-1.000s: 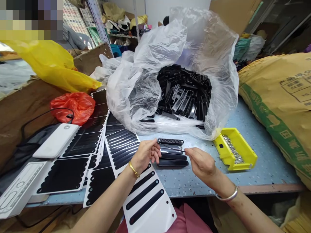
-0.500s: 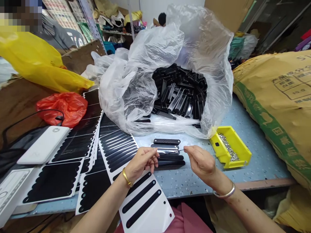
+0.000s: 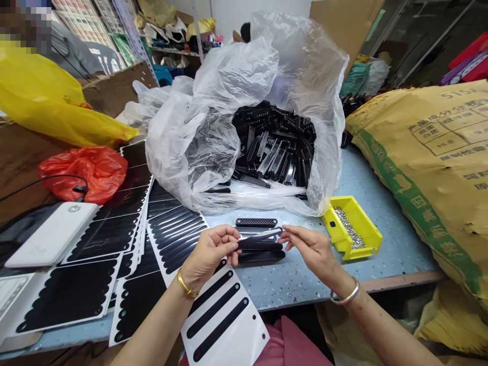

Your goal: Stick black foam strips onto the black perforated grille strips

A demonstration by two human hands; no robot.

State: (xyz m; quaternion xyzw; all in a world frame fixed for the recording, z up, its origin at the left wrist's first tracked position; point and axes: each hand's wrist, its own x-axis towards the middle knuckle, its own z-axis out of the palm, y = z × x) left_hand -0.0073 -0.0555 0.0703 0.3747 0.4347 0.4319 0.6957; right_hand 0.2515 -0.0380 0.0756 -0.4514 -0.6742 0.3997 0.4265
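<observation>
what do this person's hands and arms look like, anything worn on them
The left hand has a rounded gold-coloured bracelet at the wrist; the right hand has a silver-coloured bangle. No gloves or sleeves show on either side.

Two bare hands stretch a thin black strip (image 3: 259, 237) above the worktop (image 3: 293, 290).
Left hand (image 3: 209, 249) pinches the strip's nine o'clock end, right hand (image 3: 312, 249) its three o'clock end; beyond them at twelve, a clear plastic bag (image 3: 171, 152) gapes around black pieces (image 3: 276, 142); at three, a yellow bin (image 3: 365, 222) holds small metal parts (image 3: 347, 226); at seven, a white sheet (image 3: 244, 338) carries more strips.
</observation>
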